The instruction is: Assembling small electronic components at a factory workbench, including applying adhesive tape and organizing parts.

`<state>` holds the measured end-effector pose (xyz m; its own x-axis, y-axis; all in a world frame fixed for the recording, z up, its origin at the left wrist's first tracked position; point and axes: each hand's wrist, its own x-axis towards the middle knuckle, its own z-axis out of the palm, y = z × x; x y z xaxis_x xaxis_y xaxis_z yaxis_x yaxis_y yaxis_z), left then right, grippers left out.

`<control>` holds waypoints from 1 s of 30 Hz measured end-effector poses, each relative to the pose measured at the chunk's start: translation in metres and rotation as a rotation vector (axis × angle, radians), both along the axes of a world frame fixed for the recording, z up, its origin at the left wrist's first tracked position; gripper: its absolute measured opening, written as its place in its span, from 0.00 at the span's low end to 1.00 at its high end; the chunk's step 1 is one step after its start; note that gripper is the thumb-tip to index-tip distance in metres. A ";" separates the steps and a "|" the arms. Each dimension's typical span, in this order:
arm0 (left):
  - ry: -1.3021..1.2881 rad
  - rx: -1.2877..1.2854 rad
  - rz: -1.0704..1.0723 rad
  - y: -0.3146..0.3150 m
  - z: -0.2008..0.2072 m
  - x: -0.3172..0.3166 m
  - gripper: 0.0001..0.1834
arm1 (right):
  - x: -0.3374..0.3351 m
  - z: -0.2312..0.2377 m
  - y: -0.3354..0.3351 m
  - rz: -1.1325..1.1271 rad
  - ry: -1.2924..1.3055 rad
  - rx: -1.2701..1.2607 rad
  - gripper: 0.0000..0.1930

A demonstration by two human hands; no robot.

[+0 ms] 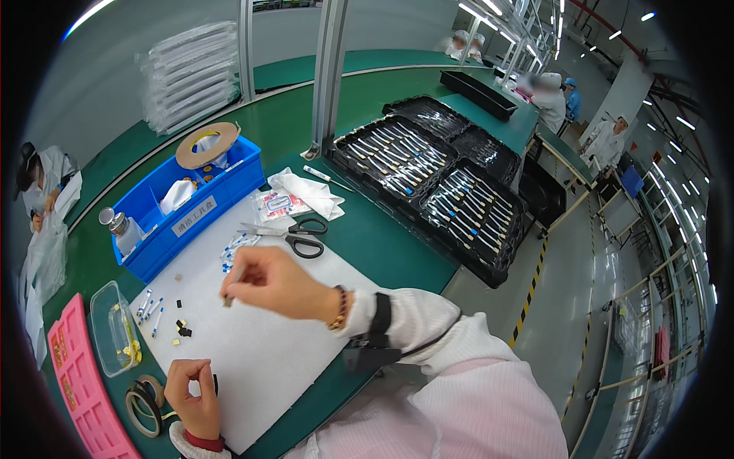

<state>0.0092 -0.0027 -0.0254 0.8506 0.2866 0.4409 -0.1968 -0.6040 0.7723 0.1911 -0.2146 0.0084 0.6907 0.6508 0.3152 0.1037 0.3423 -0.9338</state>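
My right hand point(271, 283) is over the white work sheet point(283, 359), fingers pinched on a small tan piece point(228, 302). Near the sheet's lower left edge, my left hand point(193, 394) is closed with the fingertips turned in; what they hold, if anything, is hidden. A bit of something dark shows beside its fingers. Small black pads point(183, 330) and a few pale squares lie on the sheet between the hands. Left of them rest several short white-and-blue pieces point(149, 307). A bunch of similar blue-tipped pieces point(235, 249) lies behind my right hand, by the black-handled scissors point(302, 237).
A blue divided bin point(164, 241) holds a tape roll point(208, 145) and a bottle point(126, 229). At left are a clear tub point(115, 336), a pink tray point(80, 375) and tape rolls point(144, 405). Black trays point(489, 268) of cables, a metal post point(327, 84) and co-workers stand beyond.
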 end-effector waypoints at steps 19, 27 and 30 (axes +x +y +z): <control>-0.013 -0.014 -0.026 0.002 0.002 -0.003 0.03 | -0.017 0.056 -0.402 -0.702 -0.167 -1.279 0.01; 0.001 -0.022 -0.027 0.002 0.001 -0.003 0.02 | -0.008 0.051 -0.396 -0.592 -0.223 -1.473 0.02; 0.000 -0.034 -0.022 0.003 0.000 -0.003 0.02 | -0.005 0.051 -0.392 -0.582 -0.224 -1.522 0.03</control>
